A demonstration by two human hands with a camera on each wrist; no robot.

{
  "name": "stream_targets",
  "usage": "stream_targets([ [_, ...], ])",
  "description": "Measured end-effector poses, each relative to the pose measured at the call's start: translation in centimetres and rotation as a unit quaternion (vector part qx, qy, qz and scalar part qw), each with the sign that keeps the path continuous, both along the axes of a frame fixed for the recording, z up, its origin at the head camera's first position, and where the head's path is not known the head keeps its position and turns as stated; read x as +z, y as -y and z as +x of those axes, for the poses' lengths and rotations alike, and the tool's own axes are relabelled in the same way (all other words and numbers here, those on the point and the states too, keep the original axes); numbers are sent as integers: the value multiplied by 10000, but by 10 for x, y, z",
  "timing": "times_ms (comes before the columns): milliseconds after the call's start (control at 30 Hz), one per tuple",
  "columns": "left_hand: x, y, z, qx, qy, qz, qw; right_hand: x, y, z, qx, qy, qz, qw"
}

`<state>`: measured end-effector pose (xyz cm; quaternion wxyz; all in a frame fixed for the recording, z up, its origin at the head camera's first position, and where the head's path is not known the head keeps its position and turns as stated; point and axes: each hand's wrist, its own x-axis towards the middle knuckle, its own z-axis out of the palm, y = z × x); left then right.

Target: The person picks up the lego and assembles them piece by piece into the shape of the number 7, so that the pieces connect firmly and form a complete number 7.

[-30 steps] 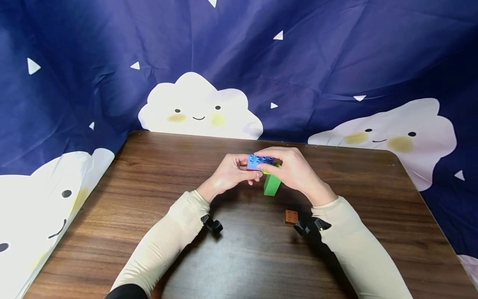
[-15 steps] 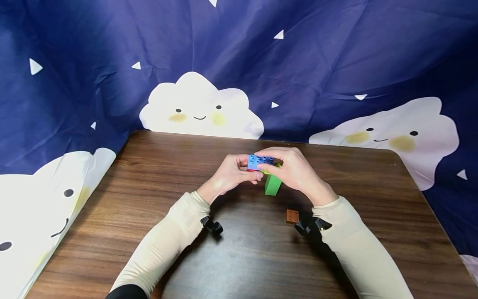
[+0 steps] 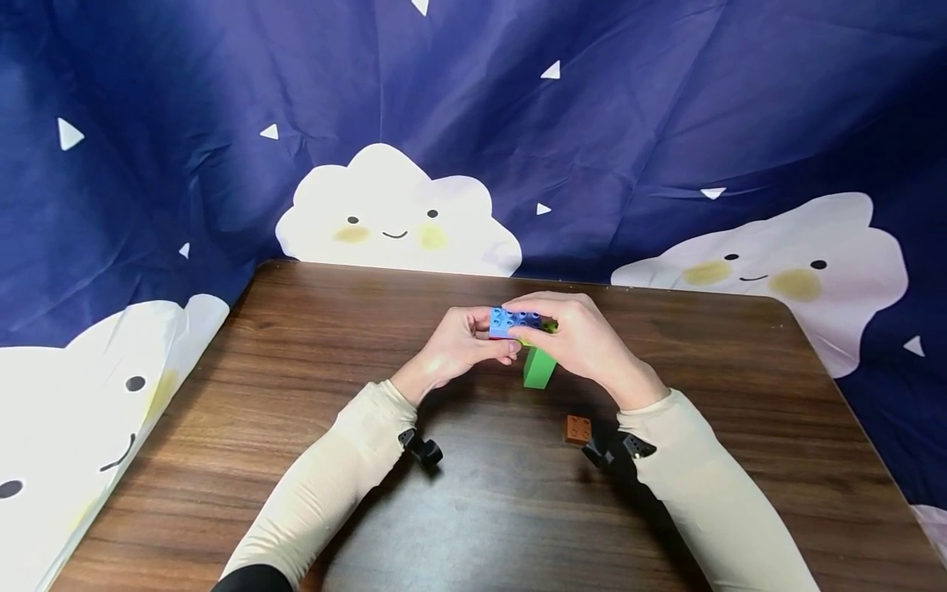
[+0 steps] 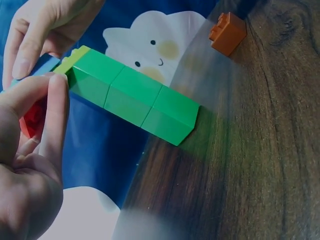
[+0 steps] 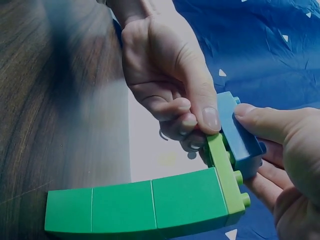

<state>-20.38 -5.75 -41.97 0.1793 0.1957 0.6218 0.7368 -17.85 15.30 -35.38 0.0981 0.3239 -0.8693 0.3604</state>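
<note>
A column of green bricks [image 3: 540,368] rises from the wooden table, topped by a lime-green plate [image 5: 226,175] with studs that juts out to the left. On the plate's jutting part sits a blue brick [image 3: 504,323]. My right hand [image 3: 580,339] pinches the blue brick between thumb and fingers. Under that overhang is a red brick [image 4: 34,119], mostly covered by fingers. My left hand [image 3: 460,344] holds the red brick from below, its thumb against the lime plate. Whether the red brick is fully joined to the plate cannot be told.
An orange-brown brick [image 3: 578,428] lies studs up on the table [image 3: 473,510], nearer me and close to the right wrist camera [image 3: 601,452]. Behind the table's far edge hangs a dark blue cloth [image 3: 577,140] with white clouds.
</note>
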Motion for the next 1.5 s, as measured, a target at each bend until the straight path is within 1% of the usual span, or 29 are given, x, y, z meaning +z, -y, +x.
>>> stream_targets([
  [200,-2,-1,0,70,-24,38,10000,1,1,0,-52,93,35,9999],
  [433,-1,-2,1,107,-40,-5,9999,2,-1,-1,-45,130,51,9999],
  [667,-1,-3,2,81,-8,2,10000,0,-2,1,-87,194,123,9997],
  [867,-1,-5,2,129,69,80,9999,-1,-3,2,-148,287,151,9994],
  [1167,5,-6,4,219,157,-58,9996,-4,-4,5,-205,1,282,9994],
  [1333,6,-7,7,337,206,20,9992,-4,-4,4,-183,26,249,9995],
  [1500,7,-10,9,412,302,130,9986,-5,-5,4,-198,-66,177,9996],
])
